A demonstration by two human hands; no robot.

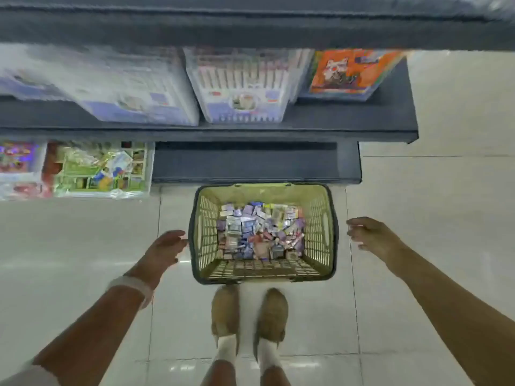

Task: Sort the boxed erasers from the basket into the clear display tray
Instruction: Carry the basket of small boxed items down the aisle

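Left hand (164, 247) and right hand (367, 235), both with fingers loose and holding nothing, flank the green basket (263, 274) on the floor; the left nearly touches its rim. Boxed erasers (259, 229) fill it between the hands. No clear display tray visible; sorting apparently not begun

The only view sits on my head and looks almost straight down past my chest to the tiled floor (83, 232). It is wide-angle, so the dark shelves (250, 132) bend across the top edge, blurred. The basket (263, 277) lies near the middle, well below me, my shoes (248, 310) just under it. Both my forearms reach in from the bottom corners. No second view shares this scene.
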